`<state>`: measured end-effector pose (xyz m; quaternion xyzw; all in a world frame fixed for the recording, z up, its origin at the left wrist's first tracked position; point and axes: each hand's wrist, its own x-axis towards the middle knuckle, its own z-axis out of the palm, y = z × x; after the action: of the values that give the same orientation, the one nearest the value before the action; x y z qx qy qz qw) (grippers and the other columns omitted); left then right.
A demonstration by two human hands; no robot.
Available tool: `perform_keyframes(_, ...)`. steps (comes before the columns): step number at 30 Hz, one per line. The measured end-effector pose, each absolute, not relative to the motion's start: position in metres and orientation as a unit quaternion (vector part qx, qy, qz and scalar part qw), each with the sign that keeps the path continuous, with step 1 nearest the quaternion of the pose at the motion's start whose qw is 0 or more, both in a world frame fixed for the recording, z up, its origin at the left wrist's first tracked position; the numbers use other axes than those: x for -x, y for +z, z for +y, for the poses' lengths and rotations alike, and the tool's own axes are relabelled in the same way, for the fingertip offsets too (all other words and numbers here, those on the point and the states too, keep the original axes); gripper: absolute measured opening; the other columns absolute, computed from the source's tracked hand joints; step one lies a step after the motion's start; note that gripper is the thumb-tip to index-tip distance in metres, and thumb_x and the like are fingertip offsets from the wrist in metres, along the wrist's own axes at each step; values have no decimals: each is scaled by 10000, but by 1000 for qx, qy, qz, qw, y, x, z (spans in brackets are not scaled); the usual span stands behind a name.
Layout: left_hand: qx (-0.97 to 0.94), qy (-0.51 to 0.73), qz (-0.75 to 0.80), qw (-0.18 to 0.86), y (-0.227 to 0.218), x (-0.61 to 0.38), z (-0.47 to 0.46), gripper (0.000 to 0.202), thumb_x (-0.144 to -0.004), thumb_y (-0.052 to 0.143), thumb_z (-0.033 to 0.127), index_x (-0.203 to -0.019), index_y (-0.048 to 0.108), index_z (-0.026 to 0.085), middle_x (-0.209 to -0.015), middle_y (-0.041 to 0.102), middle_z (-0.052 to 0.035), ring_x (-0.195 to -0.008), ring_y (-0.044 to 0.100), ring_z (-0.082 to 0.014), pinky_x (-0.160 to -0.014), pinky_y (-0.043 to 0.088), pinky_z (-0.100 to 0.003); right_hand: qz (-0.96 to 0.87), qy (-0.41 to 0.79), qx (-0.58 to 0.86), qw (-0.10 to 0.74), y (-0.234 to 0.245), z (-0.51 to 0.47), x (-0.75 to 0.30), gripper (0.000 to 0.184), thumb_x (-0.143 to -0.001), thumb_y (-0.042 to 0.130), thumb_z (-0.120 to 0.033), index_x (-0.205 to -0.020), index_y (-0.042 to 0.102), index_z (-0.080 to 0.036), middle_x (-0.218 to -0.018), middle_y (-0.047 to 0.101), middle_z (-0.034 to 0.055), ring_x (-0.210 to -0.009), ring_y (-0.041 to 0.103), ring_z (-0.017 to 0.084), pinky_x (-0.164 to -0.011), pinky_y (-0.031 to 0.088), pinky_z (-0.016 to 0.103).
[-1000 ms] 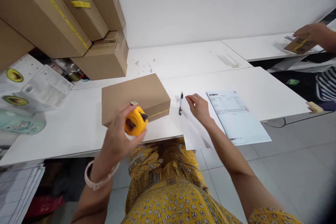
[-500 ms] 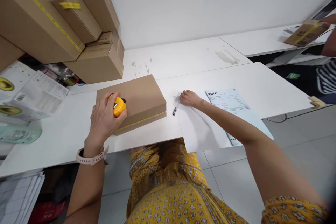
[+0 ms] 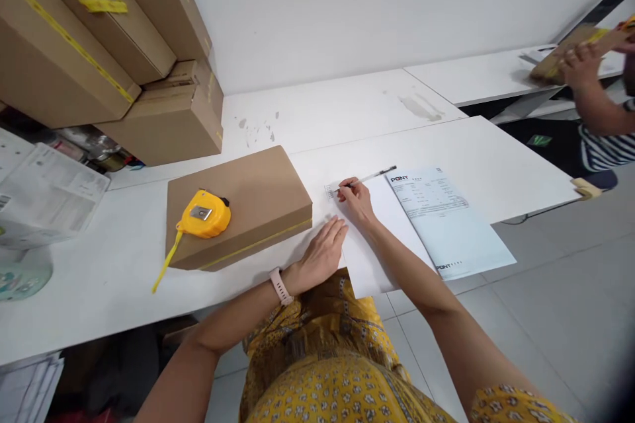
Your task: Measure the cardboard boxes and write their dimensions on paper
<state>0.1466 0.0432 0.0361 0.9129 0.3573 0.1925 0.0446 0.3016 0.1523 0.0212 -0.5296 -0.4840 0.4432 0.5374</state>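
My right hand [image 3: 355,196] grips a pen [image 3: 368,177] with its tip on the top left corner of a white sheet [image 3: 377,238] on the white table [image 3: 496,158]. My left hand [image 3: 320,254] lies flat and open on the table at the sheet's left edge, beside a flat brown cardboard box [image 3: 253,192]. A yellow tape measure [image 3: 204,214] rests on top of that box, its yellow tape end hanging over the box's left front corner. A printed pale blue form [image 3: 446,218] lies to the right of the white sheet.
Several brown cardboard boxes [image 3: 124,59] are stacked at the back left against the wall. White printed packages [image 3: 44,192] sit at the far left. At the far right another person's hand [image 3: 580,66] holds a brown box [image 3: 560,56] over a second table.
My left hand set the tape measure on the box, let go and moved right to lie flat by the sheet. My right hand picked up the pen and holds it at the sheet's corner.
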Motion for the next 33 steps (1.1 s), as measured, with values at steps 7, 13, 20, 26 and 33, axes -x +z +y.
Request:
perform_keyframes(7,-884,87,457,54,9,-158,83,593,-982,500,324,-1433,401,-48,-1563,355,-313,-1489,291,-408,-1198,314,-538,-487,434,553,518,9,157,-297,287,-779,681,-483,-784,566,-219,-601,559,-27,-556,497,142,-562,406,288)
perform_keyframes(13,-887,91,450,51,11,-155,86,590,-970,522,382,-1411,436,-1,-1560,369,-304,-1485,310,-402,-1189,314,-529,-502,431,556,503,-2,158,-298,299,-781,704,-486,-802,559,-225,-618,579,-28,-573,534,150,-565,421,285)
perform_keyframes(20,-892,105,439,32,7,-153,87,595,-973,518,413,-1394,461,-5,-1519,435,-298,-1460,362,-396,-1192,309,-508,-548,371,579,476,5,155,-299,277,-827,619,-380,-670,441,-236,-538,421,-66,-527,394,116,-518,306,265)
perform_keyframes(26,-891,101,442,31,5,-154,87,604,-981,497,433,-1401,463,2,-1513,446,-293,-1456,369,-395,-1188,304,-516,-570,361,575,462,3,155,-300,279,-837,605,-390,-670,445,-235,-557,404,-63,-528,376,115,-517,293,270)
perform_keyframes(33,-891,86,444,35,8,-154,87,620,-987,499,439,-1407,456,-15,-1517,433,-306,-1462,355,-402,-1203,282,-503,-585,360,565,458,2,155,-299,286,-853,601,-384,-671,444,-231,-573,391,-65,-531,361,111,-520,282,272)
